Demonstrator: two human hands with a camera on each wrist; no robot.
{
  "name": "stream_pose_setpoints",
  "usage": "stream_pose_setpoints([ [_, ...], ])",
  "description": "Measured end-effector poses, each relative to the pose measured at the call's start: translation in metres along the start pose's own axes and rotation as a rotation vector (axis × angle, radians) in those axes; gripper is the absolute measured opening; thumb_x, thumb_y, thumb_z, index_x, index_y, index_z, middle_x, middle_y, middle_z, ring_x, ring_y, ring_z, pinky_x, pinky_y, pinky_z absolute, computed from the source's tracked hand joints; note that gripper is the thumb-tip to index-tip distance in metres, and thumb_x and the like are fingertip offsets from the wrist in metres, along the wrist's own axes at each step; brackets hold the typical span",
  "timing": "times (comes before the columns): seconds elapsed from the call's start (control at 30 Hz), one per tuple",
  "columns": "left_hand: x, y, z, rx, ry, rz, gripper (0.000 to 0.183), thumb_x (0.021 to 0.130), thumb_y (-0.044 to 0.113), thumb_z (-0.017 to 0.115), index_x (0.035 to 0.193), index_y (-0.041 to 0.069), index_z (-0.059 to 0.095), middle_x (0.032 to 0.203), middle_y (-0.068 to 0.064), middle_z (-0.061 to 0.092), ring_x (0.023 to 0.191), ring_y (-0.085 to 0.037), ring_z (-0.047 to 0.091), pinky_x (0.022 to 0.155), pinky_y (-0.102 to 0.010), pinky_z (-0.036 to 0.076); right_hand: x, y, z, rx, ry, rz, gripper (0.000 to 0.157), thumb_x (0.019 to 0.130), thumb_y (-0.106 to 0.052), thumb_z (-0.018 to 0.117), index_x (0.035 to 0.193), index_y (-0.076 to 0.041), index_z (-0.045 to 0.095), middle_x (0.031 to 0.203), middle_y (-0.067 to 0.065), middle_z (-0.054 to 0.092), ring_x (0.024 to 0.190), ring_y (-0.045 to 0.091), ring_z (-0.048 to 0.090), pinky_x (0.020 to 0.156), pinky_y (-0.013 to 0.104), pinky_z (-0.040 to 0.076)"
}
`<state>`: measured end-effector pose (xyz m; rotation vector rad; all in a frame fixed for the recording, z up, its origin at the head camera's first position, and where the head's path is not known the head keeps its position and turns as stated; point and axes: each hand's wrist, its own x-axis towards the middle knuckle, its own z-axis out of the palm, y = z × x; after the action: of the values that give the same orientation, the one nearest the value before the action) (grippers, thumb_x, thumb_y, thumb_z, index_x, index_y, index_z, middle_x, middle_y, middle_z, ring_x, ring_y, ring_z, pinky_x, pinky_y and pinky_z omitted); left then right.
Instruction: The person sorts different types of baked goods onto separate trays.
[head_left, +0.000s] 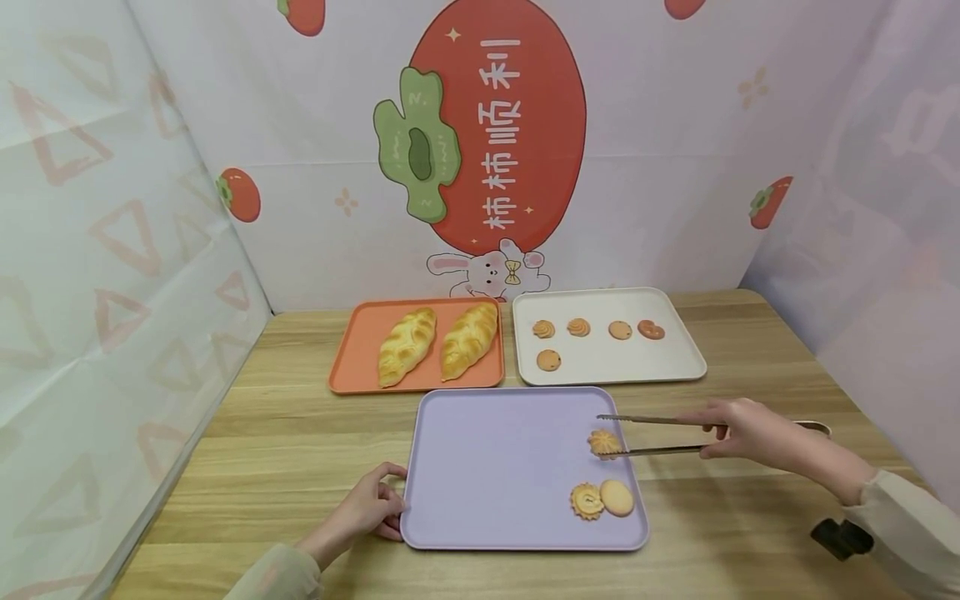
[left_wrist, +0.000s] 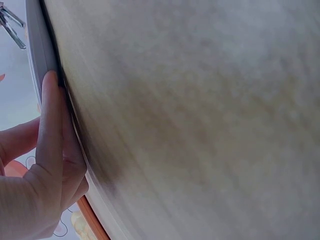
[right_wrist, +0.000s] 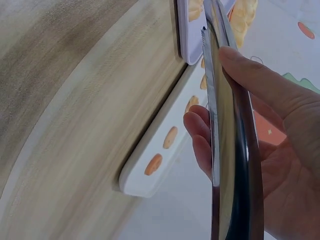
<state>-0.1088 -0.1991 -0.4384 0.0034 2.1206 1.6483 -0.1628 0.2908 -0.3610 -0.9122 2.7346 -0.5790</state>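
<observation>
My left hand (head_left: 367, 505) rests its fingers against the left edge of the lavender tray (head_left: 495, 467); in the left wrist view, a straight digit lies along the tray's outer wall. With my right hand (head_left: 757, 437) I hold metal tongs (head_left: 663, 451), thumb on one arm and fingers on the other. The tongs' arms are spread over the tray's right side, and the lower tip overlaps a flower-shaped cookie (head_left: 603, 442). Nearer the front right corner lie a scalloped cookie (head_left: 587, 502) and a smooth oval cookie (head_left: 617, 497), side by side.
Behind the lavender tray, an orange tray (head_left: 360, 371) bears two long bread loaves (head_left: 407, 346). Right of it, a white tray (head_left: 637, 362) carries several small cookies (head_left: 578, 327). Patterned cloth walls (head_left: 315, 250) enclose the wooden table (head_left: 292, 425) at the back and sides.
</observation>
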Motion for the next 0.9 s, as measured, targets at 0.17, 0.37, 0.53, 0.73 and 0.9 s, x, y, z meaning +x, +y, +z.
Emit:
stream_pose_setpoints([
  [0.17,-0.0009,0.0004,-0.0001,-0.007,0.003,0.001,0.043,0.077,-0.01,0.048,0.116,-0.011,0.03,0.068,-0.007,0.052,0.053,-0.016,0.057,0.049,-0.036,0.055,-0.0005,0.0001,0.0005,-0.014,-0.011,0.016,0.048,0.07,-0.022,0.071,0.113,-0.002,0.059,0.092,0.004,0.059,0.069,0.002,0.05,0.051,0.02,0.043],
  [0.37,-0.0007,0.001,0.0002,-0.008,0.005,0.007,0.042,0.076,-0.01,0.048,0.115,-0.011,0.031,0.067,-0.006,0.051,0.052,-0.016,0.057,0.049,-0.035,0.055,-0.0007,-0.0004,0.0012,-0.015,-0.039,0.047,0.049,0.07,-0.022,0.071,0.113,-0.001,0.058,0.09,0.002,0.058,0.069,0.005,0.05,0.05,0.02,0.042],
  [0.53,-0.0002,0.0014,0.0004,0.003,0.016,0.003,0.042,0.077,-0.01,0.048,0.115,-0.011,0.031,0.069,-0.006,0.051,0.052,-0.015,0.056,0.049,-0.035,0.055,-0.0003,-0.0015,0.0009,-0.039,-0.048,0.044,0.048,0.07,-0.022,0.07,0.112,-0.001,0.059,0.085,-0.001,0.057,0.065,0.001,0.048,0.049,0.02,0.042],
  [0.73,-0.0001,0.0013,0.0002,0.01,0.021,-0.001,0.042,0.077,-0.01,0.049,0.116,-0.01,0.032,0.069,-0.007,0.05,0.052,-0.014,0.056,0.049,-0.034,0.055,-0.0003,-0.001,0.0016,-0.029,-0.072,0.058,0.047,0.07,-0.02,0.07,0.111,0.0,0.059,0.082,-0.002,0.056,0.061,-0.002,0.045,0.048,0.019,0.041],
  [0.9,-0.0001,0.0012,0.0002,0.006,0.021,0.0,0.042,0.077,-0.01,0.049,0.115,-0.01,0.032,0.069,-0.006,0.049,0.052,-0.014,0.056,0.049,-0.035,0.055,-0.0024,0.0001,0.0038,-0.018,-0.069,0.056,0.047,0.071,-0.021,0.069,0.111,0.001,0.059,0.079,-0.003,0.053,0.058,-0.002,0.044,0.047,0.019,0.041],
])
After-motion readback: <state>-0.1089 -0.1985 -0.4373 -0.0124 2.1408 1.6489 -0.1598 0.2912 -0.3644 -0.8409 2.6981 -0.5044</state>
